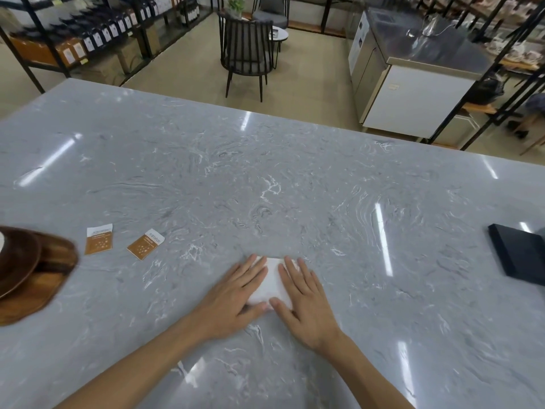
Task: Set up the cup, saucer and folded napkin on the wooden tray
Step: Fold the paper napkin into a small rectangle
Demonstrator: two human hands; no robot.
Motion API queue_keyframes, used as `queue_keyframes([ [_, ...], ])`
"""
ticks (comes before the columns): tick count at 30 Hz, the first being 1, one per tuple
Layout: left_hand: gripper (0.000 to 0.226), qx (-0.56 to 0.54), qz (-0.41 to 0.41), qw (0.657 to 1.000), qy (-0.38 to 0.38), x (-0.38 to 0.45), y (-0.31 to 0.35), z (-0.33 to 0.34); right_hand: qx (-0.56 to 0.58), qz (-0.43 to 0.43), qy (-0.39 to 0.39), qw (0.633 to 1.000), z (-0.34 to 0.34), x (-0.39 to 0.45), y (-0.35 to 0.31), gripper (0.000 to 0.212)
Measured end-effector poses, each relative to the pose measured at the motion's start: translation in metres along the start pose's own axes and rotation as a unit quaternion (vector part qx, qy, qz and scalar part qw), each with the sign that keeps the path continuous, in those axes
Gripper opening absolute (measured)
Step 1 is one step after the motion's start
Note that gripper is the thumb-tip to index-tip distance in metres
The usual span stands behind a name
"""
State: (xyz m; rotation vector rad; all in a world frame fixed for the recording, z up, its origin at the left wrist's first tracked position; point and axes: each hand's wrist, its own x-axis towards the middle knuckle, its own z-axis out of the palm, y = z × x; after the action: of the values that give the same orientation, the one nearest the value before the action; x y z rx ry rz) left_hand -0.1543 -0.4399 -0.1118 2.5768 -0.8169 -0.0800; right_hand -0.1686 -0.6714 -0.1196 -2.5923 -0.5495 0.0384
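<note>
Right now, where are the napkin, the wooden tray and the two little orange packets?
napkin (272,283): head view, white middle strip between the hands.
wooden tray (29,302): head view, bare near edge.
left packet (98,240): head view, orange face.
right packet (145,244): head view, orange face.

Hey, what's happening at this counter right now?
A person is pressing both hands flat on a white napkin on the grey marble counter, apparently folding it: left hand on its left side, right hand on its right. The wooden tray sits at the far left edge with a dark saucer on it. Two small orange-and-white packets lie between tray and napkin. The napkin is not yet on the tray.
</note>
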Motion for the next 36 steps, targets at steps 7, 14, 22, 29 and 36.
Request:
queue_keyframes([
  [7,0.054,0.052,0.131,0.989,0.051,-0.015,-0.021,-0.014,-0.009,-0.154,0.039,0.987,-0.027,-0.011,0.026,0.041],
  [14,0.041,0.050,0.129,0.989,0.052,0.003,-0.017,-0.017,-0.048,-0.178,0.071,0.980,-0.030,0.006,0.024,0.027],
  [22,0.024,-0.216,-0.078,0.968,0.105,0.028,-0.014,-0.024,0.171,0.069,0.100,0.978,-0.026,0.011,0.007,0.032],
  [29,0.022,-0.209,-0.200,0.945,0.156,0.047,-0.010,-0.017,0.243,0.187,0.163,0.938,-0.021,0.044,0.005,0.027],
  [36,0.034,-0.033,-0.148,0.973,0.175,0.057,0.009,-0.008,0.115,0.228,0.154,0.955,-0.013,0.052,-0.014,0.028],
])
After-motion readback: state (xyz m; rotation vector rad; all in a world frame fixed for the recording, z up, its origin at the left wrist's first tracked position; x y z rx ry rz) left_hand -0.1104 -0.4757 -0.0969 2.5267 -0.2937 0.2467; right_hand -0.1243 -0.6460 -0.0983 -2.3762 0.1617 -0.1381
